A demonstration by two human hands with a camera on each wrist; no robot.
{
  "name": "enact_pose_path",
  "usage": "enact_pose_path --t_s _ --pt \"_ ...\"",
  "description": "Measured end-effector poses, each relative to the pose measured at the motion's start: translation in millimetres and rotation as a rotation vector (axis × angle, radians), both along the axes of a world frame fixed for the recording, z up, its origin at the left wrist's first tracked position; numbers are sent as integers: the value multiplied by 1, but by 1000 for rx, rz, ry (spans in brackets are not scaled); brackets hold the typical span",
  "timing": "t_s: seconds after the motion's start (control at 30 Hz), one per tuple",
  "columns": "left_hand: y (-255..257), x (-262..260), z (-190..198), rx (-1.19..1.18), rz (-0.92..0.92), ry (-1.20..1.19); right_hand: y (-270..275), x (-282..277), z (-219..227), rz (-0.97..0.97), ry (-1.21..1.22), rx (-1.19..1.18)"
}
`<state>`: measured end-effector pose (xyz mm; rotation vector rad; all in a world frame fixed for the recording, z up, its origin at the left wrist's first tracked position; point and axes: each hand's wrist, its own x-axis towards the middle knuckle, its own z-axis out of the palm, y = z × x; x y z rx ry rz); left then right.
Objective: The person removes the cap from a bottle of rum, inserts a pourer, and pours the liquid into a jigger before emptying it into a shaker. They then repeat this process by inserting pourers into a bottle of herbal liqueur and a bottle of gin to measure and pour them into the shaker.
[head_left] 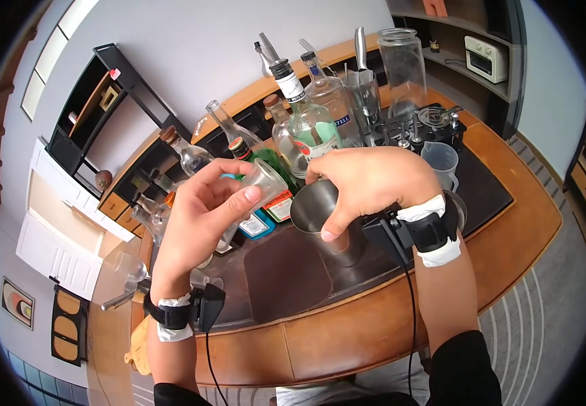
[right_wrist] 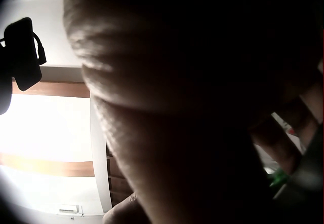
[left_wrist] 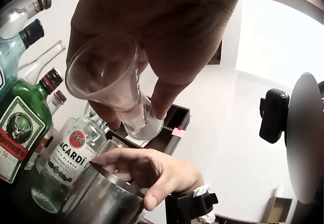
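So — left hand [head_left: 201, 210] pinching clear jigger [head_left: 266, 181], right hand [head_left: 381, 181] gripping metal cup [head_left: 339, 249] — bottles [head_left: 313, 132] crowded behind

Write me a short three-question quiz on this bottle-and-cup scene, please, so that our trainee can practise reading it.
1. Multiple choice: what does the left hand hold?
A) a wooden spoon
B) a clear cup
C) a lemon
2. True or false: the right hand has its fingers at the rim of the metal tin.
3. Fill in the blank: the glass of the bottle with the stag label is ____ in colour.

Key: 1. B; 2. true; 3. green
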<state>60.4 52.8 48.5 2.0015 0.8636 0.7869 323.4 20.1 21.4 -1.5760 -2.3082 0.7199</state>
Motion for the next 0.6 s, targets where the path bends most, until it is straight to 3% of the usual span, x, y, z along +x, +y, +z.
enact_pose_path --t_s 0.6 --pt "-18 14 55 298 141 278 4 1 -3 16 40 32"
